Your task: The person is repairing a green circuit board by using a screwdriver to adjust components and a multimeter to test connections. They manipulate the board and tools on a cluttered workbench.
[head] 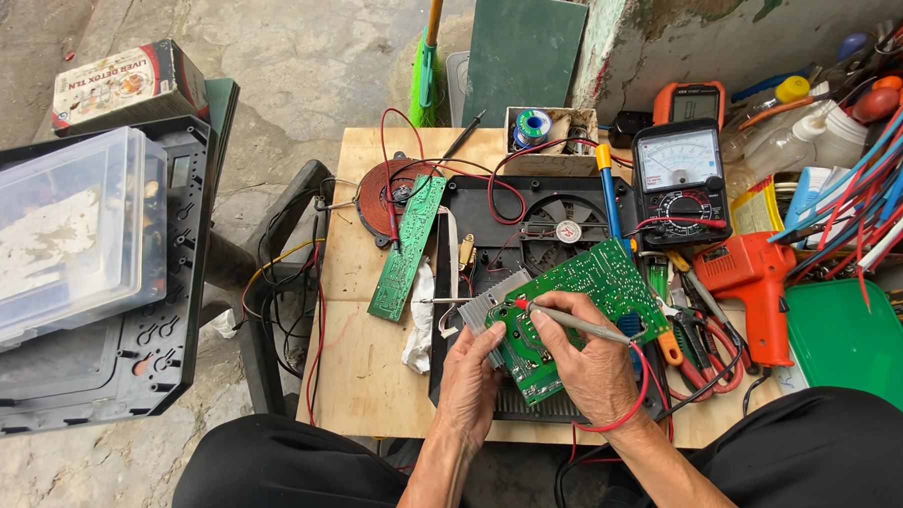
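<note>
My left hand (pixel 473 375) grips the green circuit board (pixel 574 315) by its near-left edge. My right hand (pixel 590 364) pinches a red-tipped multimeter probe (pixel 564 317) onto it. Analog multimeter (pixel 681 181) sits far right.

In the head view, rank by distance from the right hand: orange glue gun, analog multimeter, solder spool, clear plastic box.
From the right hand:
1. Orange glue gun, just to its right.
2. Analog multimeter, beyond it.
3. Solder spool, at the table's far edge.
4. Clear plastic box, far left.

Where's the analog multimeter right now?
In the head view the analog multimeter sits at the table's far right, just beyond the green circuit board, in front of the orange digital meter and behind the orange heat gun.
</note>
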